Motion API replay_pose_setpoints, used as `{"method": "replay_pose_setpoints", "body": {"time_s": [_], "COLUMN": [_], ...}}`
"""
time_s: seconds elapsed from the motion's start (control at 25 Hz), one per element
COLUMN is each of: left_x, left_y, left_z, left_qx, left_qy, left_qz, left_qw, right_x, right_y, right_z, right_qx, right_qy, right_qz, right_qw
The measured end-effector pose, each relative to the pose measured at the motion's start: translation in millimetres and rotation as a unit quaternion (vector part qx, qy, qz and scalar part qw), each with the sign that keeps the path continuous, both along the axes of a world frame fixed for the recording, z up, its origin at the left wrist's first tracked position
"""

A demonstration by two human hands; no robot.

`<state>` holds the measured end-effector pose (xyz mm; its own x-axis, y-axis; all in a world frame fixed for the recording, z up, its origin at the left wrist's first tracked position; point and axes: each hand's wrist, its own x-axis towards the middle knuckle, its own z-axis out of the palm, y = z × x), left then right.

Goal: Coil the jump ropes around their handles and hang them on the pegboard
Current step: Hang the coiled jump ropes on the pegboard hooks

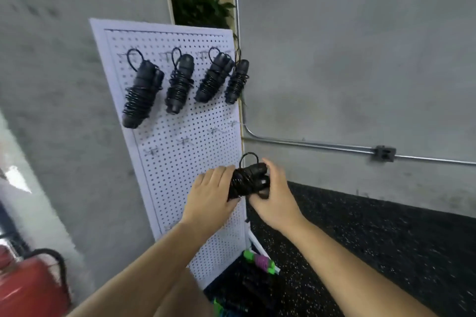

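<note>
A white pegboard [180, 167] leans against the grey wall. Several black jump ropes, coiled round their handles, hang in a row on its top hooks, the leftmost bundle [141, 92] lowest. In front of the board's lower right edge I hold another coiled black jump rope [248, 179] with a small loop sticking up. My left hand [211, 195] grips its left end. My right hand [273, 193] grips its right end, thumb over the handle tips. A green and purple jump rope [260, 261] lies on the floor at the board's foot.
Bare metal hooks [184, 140] run across the board's middle. A metal conduit [334, 148] crosses the wall at right. Black speckled rubber flooring [360, 252] lies below. A red fire extinguisher [28, 283] stands at lower left. A wooden shelf with a plant [201, 8] rises behind the board.
</note>
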<state>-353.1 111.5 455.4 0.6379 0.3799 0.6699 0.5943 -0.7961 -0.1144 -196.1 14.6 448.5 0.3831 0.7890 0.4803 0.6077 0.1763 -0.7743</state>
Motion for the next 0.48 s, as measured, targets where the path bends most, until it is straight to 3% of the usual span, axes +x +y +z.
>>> {"method": "replay_pose_setpoints", "body": {"time_s": [0.12,0.48], "left_x": [-39.6,-117.8], "left_y": [-4.9,0.7], "left_z": [8.1,10.3], "left_qx": [0.003,-0.056], "left_qy": [-0.007,-0.076], "left_qz": [0.039,0.055], "left_qw": [0.999,0.994], "right_x": [-45.3,-114.3], "right_y": [8.4,49.9], "right_z": [19.9,41.8], "right_qx": [0.014,0.010], "right_qy": [0.185,0.197], "right_qz": [0.063,0.093], "right_qw": [0.981,0.976]}}
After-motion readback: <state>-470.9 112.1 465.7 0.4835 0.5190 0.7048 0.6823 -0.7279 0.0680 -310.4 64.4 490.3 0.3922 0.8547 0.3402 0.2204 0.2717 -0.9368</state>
